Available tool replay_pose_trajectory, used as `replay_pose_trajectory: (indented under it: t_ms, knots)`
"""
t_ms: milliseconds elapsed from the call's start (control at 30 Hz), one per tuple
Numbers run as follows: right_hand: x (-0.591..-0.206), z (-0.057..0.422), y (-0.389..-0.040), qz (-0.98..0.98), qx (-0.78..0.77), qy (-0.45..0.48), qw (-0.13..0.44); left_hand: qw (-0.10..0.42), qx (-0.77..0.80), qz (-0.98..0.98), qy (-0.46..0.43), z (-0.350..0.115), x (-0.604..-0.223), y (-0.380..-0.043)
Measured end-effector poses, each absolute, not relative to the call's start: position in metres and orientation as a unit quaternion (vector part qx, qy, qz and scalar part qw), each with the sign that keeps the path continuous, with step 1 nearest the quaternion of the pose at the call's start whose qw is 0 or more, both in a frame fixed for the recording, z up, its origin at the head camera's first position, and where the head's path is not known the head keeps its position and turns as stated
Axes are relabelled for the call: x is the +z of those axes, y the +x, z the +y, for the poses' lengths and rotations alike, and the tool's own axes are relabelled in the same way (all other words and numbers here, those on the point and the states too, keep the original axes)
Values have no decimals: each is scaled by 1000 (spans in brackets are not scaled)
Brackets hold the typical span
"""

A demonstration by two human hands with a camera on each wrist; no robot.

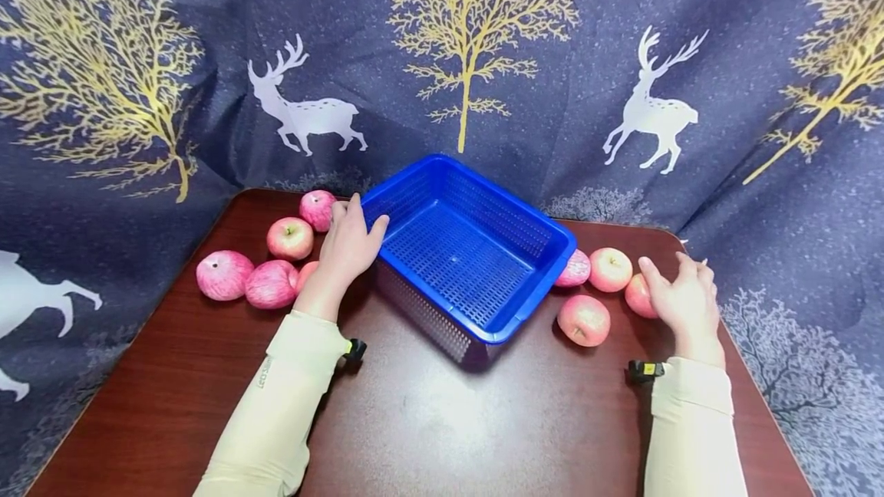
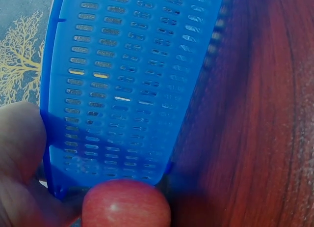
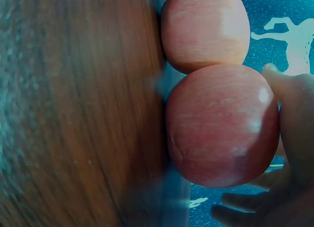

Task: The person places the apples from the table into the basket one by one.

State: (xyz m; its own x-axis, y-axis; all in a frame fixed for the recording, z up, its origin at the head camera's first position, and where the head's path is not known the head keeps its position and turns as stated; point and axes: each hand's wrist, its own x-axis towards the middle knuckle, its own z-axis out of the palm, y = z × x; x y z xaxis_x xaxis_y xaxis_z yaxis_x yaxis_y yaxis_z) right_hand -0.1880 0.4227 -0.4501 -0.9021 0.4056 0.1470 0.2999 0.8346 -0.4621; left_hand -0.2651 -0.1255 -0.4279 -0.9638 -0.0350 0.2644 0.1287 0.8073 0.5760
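A blue perforated plastic basket stands at the back middle of a brown table, with nothing inside. My left hand is at its left corner, thumb spread over the rim. In the left wrist view the thumb lies beside the basket's edge, and a red apple sits just in front. Pink apples surround that hand on the left. On the right, my right hand is spread beside an apple; the right wrist view has its thumb at that apple's edge, fingers beyond.
Several apples stand between the basket and my right hand, one nearer the front and one farther back. Another apple is partly hidden behind the basket's right corner. A dark blue patterned cloth hangs behind the table.
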Motion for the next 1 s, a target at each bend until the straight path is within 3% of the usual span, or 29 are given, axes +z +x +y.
replay_pose_trajectory:
  t_ms: [567,1000]
  knots:
    - [-452,420,-193,-968,229,-88,44,144,-312,-939,-20,-126,-432,-267]
    - [-450,427,-186,-962,269,-39,21,168,-322,-931,-22,-128,-434,-269]
